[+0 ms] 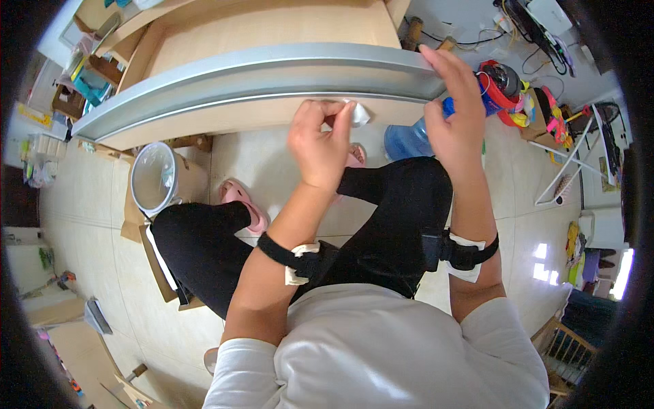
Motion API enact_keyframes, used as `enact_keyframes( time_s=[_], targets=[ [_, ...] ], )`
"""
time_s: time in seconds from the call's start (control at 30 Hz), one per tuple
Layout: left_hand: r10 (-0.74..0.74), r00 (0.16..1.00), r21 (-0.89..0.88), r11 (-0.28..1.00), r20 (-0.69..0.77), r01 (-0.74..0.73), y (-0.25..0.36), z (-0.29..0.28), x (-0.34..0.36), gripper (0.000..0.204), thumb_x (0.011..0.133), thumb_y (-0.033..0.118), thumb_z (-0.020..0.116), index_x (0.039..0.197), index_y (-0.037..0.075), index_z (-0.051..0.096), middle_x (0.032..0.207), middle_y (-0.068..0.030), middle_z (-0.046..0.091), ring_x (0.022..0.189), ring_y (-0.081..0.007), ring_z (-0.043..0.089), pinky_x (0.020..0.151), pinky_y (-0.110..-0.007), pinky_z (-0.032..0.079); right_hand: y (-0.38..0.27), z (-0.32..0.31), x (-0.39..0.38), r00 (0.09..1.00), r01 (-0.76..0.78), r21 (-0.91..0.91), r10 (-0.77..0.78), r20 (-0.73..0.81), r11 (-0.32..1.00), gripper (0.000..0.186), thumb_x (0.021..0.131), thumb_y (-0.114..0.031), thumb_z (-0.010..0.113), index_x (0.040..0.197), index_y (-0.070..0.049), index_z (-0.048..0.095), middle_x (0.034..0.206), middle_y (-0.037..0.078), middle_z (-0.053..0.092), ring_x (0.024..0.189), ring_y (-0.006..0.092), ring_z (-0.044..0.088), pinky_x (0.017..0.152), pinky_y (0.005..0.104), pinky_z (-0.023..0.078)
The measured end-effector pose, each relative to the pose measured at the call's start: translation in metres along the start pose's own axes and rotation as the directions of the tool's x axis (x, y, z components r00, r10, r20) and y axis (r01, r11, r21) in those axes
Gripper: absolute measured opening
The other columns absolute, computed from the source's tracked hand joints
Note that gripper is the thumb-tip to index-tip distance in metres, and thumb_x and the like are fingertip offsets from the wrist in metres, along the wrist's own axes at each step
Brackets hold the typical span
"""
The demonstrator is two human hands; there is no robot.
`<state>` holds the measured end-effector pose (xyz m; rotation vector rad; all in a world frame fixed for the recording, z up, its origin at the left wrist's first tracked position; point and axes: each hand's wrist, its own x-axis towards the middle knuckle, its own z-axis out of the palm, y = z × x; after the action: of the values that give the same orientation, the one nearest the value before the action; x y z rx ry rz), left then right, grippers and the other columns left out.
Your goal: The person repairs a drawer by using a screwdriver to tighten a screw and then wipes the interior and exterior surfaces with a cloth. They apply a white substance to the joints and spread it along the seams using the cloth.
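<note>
A drawer with a wooden front and a silver-grey metal strip (259, 61) stands pulled out across the top of the head view. My left hand (319, 143) is closed in a pinch on a crumpled white tissue (360, 114), close to the lower part of the drawer front. At the drawer's right end is my right hand (458, 119), its fingers stretched up toward the metal strip and its thumb apart. Whether that hand presses on the drawer is hard to see. Inside, the pale wooden drawer bottom (272, 31) shows.
Below the drawer stand a lined waste bin (155, 178) at left and a blue water jug (409, 142) near my right knee. A red bucket (496, 82), bright toys and a white folding frame (571, 160) lie farther right. A cardboard box (158, 266) sits beside my left leg.
</note>
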<state>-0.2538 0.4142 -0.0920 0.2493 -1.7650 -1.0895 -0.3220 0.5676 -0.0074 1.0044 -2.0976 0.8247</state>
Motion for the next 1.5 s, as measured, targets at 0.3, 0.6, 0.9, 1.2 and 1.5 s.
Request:
enact_keyframes(
  time_s=[0.3,0.6,0.9,1.2,1.5],
  targets=[
    [-0.321,0.855,-0.101,0.946,-0.407,0.308,-0.074,-0.084,0.017,0.013,0.084,0.010,0.069,0.078,0.000,0.062,0.075,-0.0038,0.063,0.065,-0.0092,0.055,0.060,-0.023,0.046,-0.001,0.003,0.000,0.999,-0.045,0.025,0.046,-0.022,0.999,0.059,0.065,0.007,0.050,0.119,-0.015,0.058,0.114,0.009,0.057,0.104,0.0327,0.053,0.089,0.0382,0.044],
    [-0.308,0.907,-0.094,0.951,-0.286,0.293,-0.065,-0.053,-0.008,0.013,0.081,0.009,0.071,0.079,0.000,0.062,0.075,-0.0022,0.062,0.068,-0.0089,0.053,0.063,-0.023,0.045,-0.010,0.002,0.003,0.998,-0.053,0.036,0.053,-0.017,0.998,0.060,0.063,0.008,0.050,0.119,-0.012,0.058,0.114,0.010,0.057,0.104,0.0324,0.052,0.089,0.0383,0.044],
    [-0.459,0.721,-0.234,0.888,-0.520,0.396,-0.115,-0.131,0.039,0.014,0.087,0.010,0.065,0.078,0.000,0.060,0.074,-0.0031,0.060,0.065,-0.0091,0.051,0.060,-0.025,0.045,-0.009,0.002,0.002,0.997,-0.071,0.027,0.072,-0.026,0.997,0.057,0.063,0.006,0.050,0.117,-0.010,0.058,0.114,0.011,0.056,0.106,0.0327,0.052,0.092,0.0386,0.041],
    [-0.260,0.915,0.053,0.956,-0.310,0.289,-0.073,-0.065,-0.003,0.013,0.079,0.008,0.070,0.075,0.001,0.060,0.073,-0.0076,0.060,0.067,-0.0164,0.054,0.065,-0.030,0.046,-0.015,0.004,0.002,0.989,-0.151,-0.030,0.151,-0.009,0.988,0.058,0.064,0.006,0.047,0.118,-0.011,0.058,0.118,0.014,0.054,0.112,0.0334,0.050,0.097,0.0392,0.038],
    [-0.417,0.727,-0.158,0.903,-0.545,0.400,-0.105,-0.134,0.039,0.014,0.083,0.008,0.068,0.077,0.000,0.058,0.071,-0.0020,0.058,0.066,-0.0109,0.051,0.061,-0.026,0.045,-0.021,0.005,0.003,0.983,-0.183,-0.017,0.182,-0.026,0.983,0.058,0.063,0.006,0.047,0.118,-0.011,0.058,0.119,0.013,0.054,0.114,0.0330,0.049,0.101,0.0401,0.035]
  ],
)
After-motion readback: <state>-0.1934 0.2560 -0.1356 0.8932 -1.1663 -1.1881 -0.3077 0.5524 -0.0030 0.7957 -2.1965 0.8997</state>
